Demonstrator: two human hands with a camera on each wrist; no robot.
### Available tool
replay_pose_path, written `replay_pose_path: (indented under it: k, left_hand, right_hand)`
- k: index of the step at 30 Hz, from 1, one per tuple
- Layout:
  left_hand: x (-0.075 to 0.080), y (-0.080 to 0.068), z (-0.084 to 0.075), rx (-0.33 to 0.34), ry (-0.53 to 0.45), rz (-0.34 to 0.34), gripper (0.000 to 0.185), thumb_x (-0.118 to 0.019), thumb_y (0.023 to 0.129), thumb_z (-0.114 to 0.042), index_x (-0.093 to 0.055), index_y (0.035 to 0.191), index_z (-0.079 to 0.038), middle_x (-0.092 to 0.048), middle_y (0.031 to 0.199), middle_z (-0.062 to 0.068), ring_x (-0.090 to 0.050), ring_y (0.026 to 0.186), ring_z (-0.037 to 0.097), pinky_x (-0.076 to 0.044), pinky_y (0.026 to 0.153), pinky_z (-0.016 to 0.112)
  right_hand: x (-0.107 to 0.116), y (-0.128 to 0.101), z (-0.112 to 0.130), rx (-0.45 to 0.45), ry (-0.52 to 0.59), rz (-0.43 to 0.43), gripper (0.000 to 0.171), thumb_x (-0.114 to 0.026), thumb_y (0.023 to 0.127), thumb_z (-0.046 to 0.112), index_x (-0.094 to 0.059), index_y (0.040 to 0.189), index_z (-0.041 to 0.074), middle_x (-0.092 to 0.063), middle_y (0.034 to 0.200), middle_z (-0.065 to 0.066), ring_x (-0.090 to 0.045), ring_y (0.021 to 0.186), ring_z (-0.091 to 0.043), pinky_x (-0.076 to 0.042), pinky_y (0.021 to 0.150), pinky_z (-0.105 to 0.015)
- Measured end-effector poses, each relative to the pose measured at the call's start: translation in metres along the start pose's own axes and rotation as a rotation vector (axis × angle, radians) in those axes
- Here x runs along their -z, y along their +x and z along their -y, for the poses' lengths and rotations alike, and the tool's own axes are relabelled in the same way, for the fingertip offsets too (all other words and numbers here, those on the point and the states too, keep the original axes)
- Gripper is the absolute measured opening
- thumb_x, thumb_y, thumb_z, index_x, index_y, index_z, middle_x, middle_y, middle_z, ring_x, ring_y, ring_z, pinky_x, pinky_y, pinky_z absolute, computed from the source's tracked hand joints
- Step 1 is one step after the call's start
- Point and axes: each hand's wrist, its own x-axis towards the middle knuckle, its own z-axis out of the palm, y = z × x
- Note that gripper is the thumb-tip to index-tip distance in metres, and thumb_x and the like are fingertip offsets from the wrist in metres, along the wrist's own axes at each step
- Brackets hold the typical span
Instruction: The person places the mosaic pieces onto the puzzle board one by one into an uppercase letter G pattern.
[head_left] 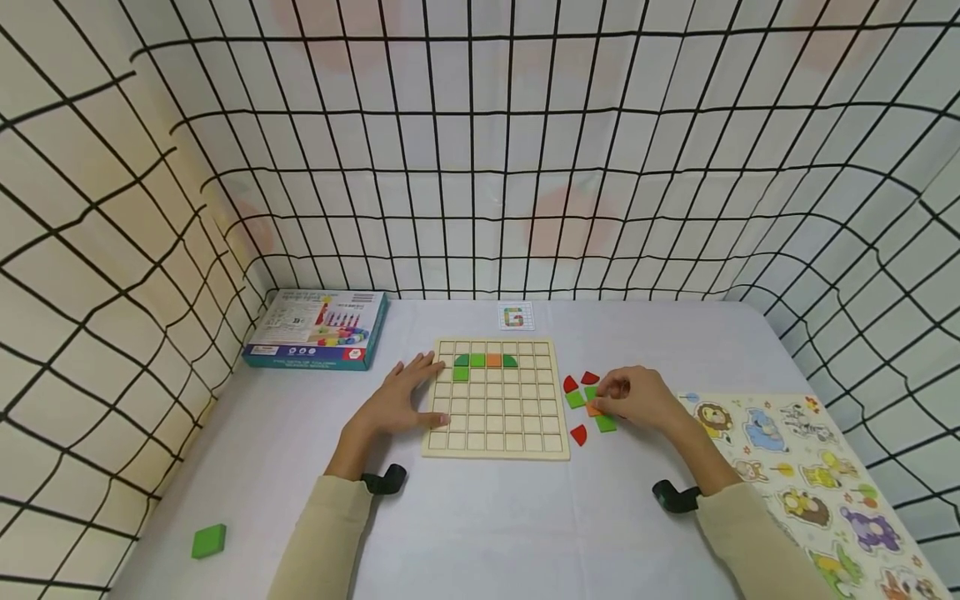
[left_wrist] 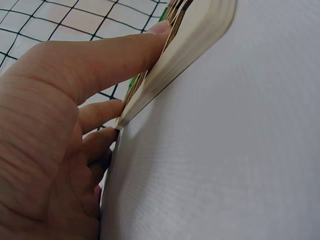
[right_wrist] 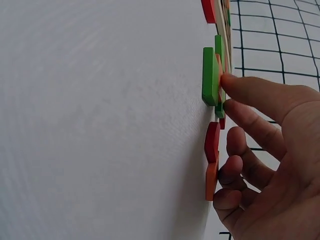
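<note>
white table (head_left: 525,533): between side edges, left hand (head_left: 397,400), spread wide, probably steadies board (head_left: 495,417). right hand (head_left: 636,397) touches orange tile (head_left: 592,411), clamped or not unclear.

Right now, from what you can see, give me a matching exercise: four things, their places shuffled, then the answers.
Things
1. Left hand
2. Right hand
3. Pattern card
4. Game box

Places
A. Just beyond the gridded board's far edge
B. Far left of the white tabletop
C. At the loose tiles, right of the board
D. Touching the board's left edge

Pairs: 1-D, 2-C, 3-A, 4-B
</note>
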Motion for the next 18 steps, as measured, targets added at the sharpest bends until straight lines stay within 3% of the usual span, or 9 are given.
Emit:
replay_pose_path:
  k: [8, 14, 18]
  left_hand:
    - [0.0003, -0.0006, -0.0014, -0.002, -0.006, 0.005, 0.097, -0.078, 0.081, -0.056, -0.039, 0.16, -0.018, -0.022, 0.172, 0.006, -0.012, 0.162, 0.027, -0.004, 0.132, 0.053]
    - [0.0006, -0.0002, -0.0016, 0.0, -0.003, 0.001, 0.096, -0.078, 0.081, -0.056, -0.039, 0.16, -0.018, -0.023, 0.172, 0.006, -0.013, 0.162, 0.027, -0.005, 0.132, 0.053]
    - [0.0011, 0.0002, -0.0012, 0.002, -0.004, 0.0, 0.096, -0.079, 0.081, -0.056, -0.04, 0.16, -0.017, -0.023, 0.172, 0.006, -0.012, 0.162, 0.027, -0.004, 0.132, 0.052]
  right_hand:
    - [-0.0009, -0.0013, -0.0024, 0.038, 0.003, -0.031, 0.016, -0.079, 0.089, 0.024, -0.079, 0.1, 0.011, -0.06, 0.078, 0.0, -0.05, 0.073, -0.017, -0.039, 0.06, -0.026]
    - [0.0004, -0.007, -0.0001, 0.004, -0.013, -0.03, 0.028, -0.087, 0.082, 0.038, -0.076, 0.09, 0.014, -0.059, 0.075, -0.001, -0.051, 0.075, -0.017, -0.04, 0.062, -0.027]
    - [0.0005, -0.0093, 0.0012, -0.012, -0.03, -0.014, 0.033, -0.088, 0.08, 0.042, -0.077, 0.092, 0.014, -0.06, 0.079, -0.001, -0.051, 0.079, -0.018, -0.042, 0.064, -0.028]
